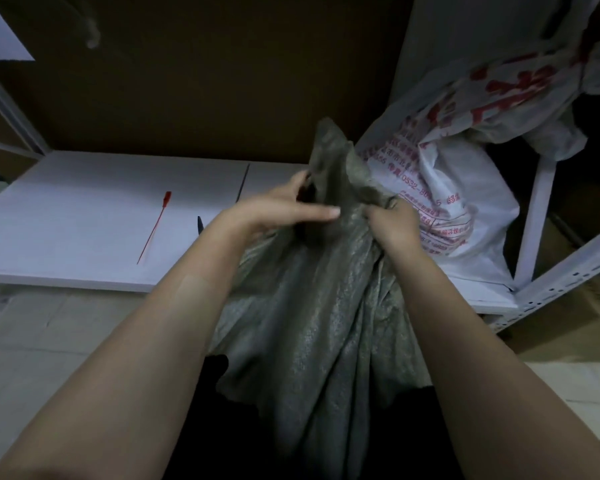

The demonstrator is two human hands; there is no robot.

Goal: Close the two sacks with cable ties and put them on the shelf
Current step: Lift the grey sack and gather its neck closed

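A grey-green woven sack [312, 306] stands in front of me, its neck gathered upward in the middle of the view. My left hand [284, 206] holds the neck from the left, thumb stretched across the fabric. My right hand [394, 226] grips the bunched cloth from the right. A white sack with red print [465, 188] lies on the white shelf board [84, 216] at the right. A red cable tie [155, 226] lies flat on the board to the left of my hands.
A dark pointed object [200, 225] sticks out beside my left forearm on the board. White shelf uprights and a perforated rail [568, 268] stand at the right. Brown board backs the shelf. Pale floor tiles [32, 341] lie below.
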